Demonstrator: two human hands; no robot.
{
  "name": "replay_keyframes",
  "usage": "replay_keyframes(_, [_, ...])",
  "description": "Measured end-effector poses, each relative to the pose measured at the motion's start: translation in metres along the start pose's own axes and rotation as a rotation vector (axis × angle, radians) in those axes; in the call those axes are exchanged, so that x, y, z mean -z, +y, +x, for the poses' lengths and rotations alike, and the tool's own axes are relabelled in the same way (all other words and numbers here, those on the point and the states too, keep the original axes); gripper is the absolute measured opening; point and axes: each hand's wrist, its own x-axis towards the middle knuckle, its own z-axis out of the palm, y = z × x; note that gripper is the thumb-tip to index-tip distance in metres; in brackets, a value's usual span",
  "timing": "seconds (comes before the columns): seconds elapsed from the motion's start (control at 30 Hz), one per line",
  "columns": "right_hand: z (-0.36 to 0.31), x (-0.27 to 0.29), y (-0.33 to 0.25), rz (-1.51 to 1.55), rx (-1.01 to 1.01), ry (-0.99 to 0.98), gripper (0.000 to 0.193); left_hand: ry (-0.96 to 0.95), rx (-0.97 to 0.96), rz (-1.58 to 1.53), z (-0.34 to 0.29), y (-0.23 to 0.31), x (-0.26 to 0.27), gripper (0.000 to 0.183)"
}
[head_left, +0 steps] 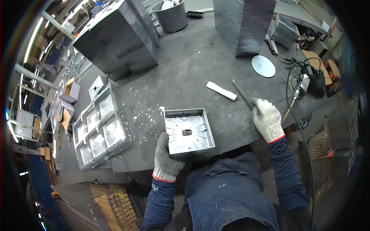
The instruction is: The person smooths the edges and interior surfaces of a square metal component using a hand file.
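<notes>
My left hand, in a grey knit glove with a red cuff edge, is closed on the near left corner of a square, shallow metal housing. Its open side faces up, showing radial ribs, small posts and a hole in the middle. Off to the right, my gloved right hand is closed round a long, dark file that points away to the far left. The file is apart from the housing. Just left of its tip lies a white cylinder on the dark worktable.
A clear plastic compartment tray lies to the left among pale shavings. Tall stacks of grey metal boxes stand at the back, with a grey bucket between. A round disc and a corded air tool are to the right.
</notes>
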Motion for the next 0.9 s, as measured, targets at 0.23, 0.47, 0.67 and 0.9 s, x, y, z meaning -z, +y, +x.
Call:
replay_keyframes(0.23, [-0.003, 0.003, 0.01, 0.059, -0.026, -0.051, 0.025, 0.138, -0.208, 0.28, -0.009, -0.002, -0.003, 0.049])
replay_keyframes(0.47, [-0.046, 0.054, -0.004, 0.793, -0.486, 0.071, 0.027, -0.099, -0.6, 1.309, -0.013, 0.053, -0.089, 0.068])
replay_keyframes(0.67, [-0.051, 0.062, 0.006, 1.119, -0.251, 0.099, 0.026, -0.428, -0.713, 2.243, 0.001, 0.031, -0.096, 0.067])
replay_keyframes(0.9, [-0.014, 0.044, -0.004, 0.941, -0.427, -0.123, 0.022, -0.08, -0.713, 1.871, -0.013, 0.014, -0.06, 0.09])
